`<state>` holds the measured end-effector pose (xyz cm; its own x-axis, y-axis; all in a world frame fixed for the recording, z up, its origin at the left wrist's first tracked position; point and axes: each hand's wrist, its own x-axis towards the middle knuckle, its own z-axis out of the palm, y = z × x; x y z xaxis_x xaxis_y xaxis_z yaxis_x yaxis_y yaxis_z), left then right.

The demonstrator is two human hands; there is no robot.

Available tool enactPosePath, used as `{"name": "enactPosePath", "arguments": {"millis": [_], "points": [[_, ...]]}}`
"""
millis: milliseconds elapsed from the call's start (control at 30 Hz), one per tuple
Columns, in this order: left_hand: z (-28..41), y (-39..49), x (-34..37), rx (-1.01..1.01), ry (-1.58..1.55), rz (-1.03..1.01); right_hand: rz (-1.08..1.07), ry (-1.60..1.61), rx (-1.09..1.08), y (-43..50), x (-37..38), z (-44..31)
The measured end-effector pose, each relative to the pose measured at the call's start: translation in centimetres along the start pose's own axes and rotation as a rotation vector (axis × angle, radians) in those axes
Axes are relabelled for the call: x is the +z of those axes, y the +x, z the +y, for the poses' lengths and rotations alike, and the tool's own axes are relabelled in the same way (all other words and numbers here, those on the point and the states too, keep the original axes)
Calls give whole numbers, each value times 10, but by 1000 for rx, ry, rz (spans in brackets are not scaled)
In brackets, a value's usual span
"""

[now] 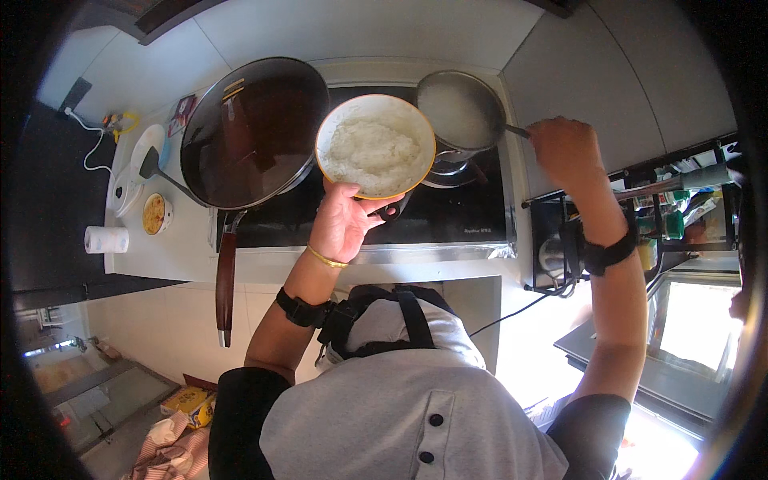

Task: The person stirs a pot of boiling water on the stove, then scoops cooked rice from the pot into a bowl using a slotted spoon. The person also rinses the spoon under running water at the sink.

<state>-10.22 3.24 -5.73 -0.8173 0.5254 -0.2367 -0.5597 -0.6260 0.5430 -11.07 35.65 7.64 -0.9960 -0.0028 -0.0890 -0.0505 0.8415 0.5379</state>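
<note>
My left hand (345, 222) holds a white bowl with an orange rim (336, 183) from below, over the middle of the black glass hob (465, 207). Cooked white rice (375, 150) lies in the bowl. At the right, my right hand (564, 150) is closed on the dark handle (517, 130) of a round metal vessel, a pan or strainer, with cloudy whitish contents (459, 111). That vessel is over the right burner (450, 174), partly behind the bowl. A large dark wok (255, 132) sits over the left side, its wooden handle (225, 276) pointing towards me.
Left of the wok, the counter (186, 240) bears a black spatula (174, 180) against a white dish (144, 144), a small bowl of yellowish food (156, 213) and a paper roll (107, 239). A black rack (636, 252) with bottles stands at the right. Walls bound the back and right.
</note>
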Motion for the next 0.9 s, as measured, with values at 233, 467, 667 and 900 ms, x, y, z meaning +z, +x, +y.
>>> {"name": "enactPosePath", "arguments": {"millis": [233, 467, 667, 900], "points": [[0, 0, 4, 25, 90, 12, -177, 279, 81, 21, -6, 26], [1, -1, 7, 26, 106, 8, -215, 515, 60, 22, 9, 37], [2, -1, 10, 22, 142, 61, -201, 658, 54, 16, 23, 39], [-1, -2, 11, 70, 172, 44, -335, 1042, 150, 14, 52, 21]]}}
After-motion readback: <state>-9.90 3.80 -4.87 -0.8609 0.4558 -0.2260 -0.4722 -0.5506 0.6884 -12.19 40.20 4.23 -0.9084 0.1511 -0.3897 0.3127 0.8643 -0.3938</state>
